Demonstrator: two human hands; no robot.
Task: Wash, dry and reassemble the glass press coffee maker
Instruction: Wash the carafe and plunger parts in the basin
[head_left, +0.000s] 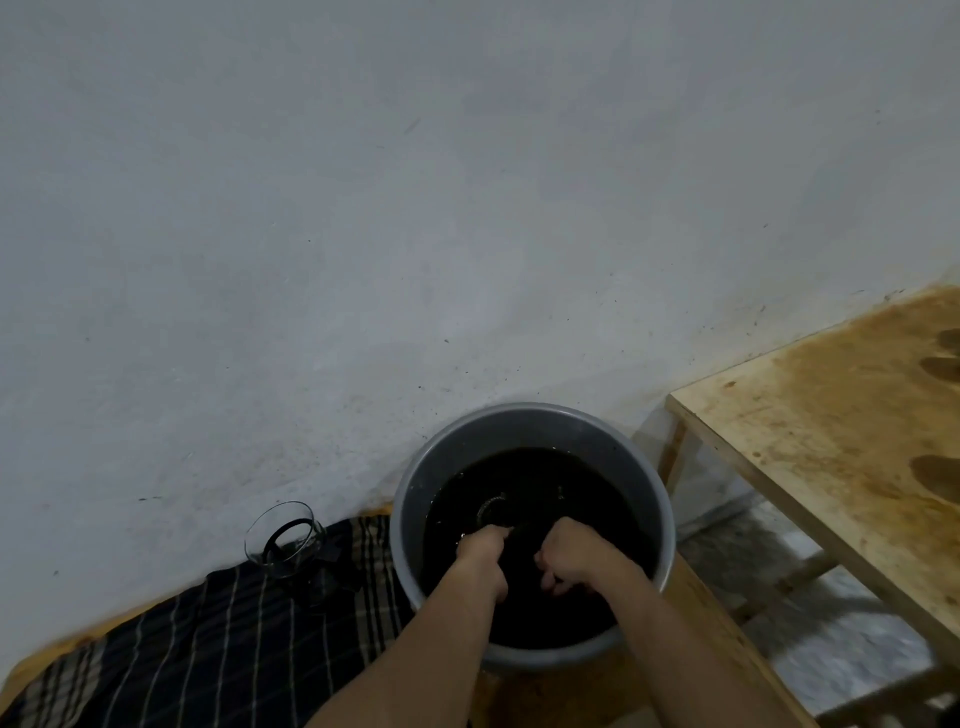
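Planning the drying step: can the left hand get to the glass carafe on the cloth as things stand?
Probably yes. The glass carafe stands in the open on the plaid cloth, left of the basin; only the rim lies between. But the left hand is closed on something in the dark water.

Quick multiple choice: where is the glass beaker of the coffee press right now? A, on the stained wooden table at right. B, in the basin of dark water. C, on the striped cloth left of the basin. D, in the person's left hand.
C: the glass beaker stands on the striped cloth, left of the basin.
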